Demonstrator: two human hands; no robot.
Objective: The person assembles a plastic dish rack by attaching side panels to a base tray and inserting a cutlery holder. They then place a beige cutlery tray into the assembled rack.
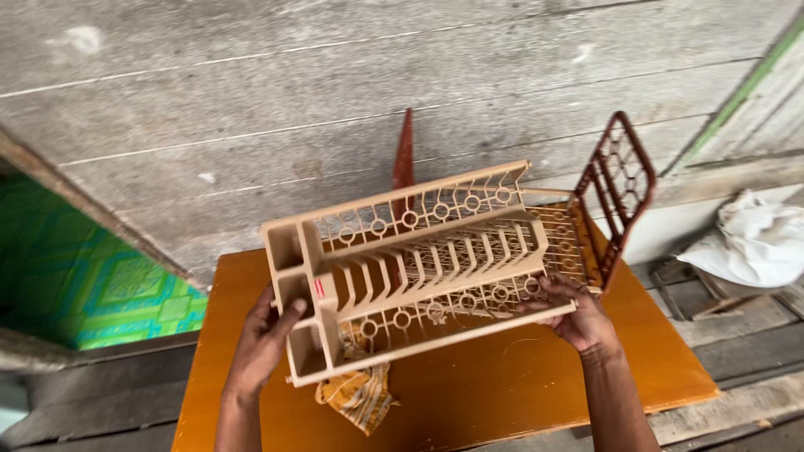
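Note:
I hold a beige plastic dish rack [419,259] with slotted dividers and ring-patterned sides, tilted up above an orange wooden table [519,385]. My left hand [264,339] grips the rack's left end by its small compartment. My right hand [574,314] grips the lower rim on the right side. A crumpled yellow-orange patterned cloth [360,398] lies on the table under the rack, partly hidden by it. Behind the beige rack a dark brown-red plastic rack [615,188] stands on the table.
A grey plank wall [335,100] rises right behind the table. A green patterned floor covering [92,289] shows through an opening at left. A white crumpled sack [754,238] lies on wooden boards at right. Worn floorboards surround the table.

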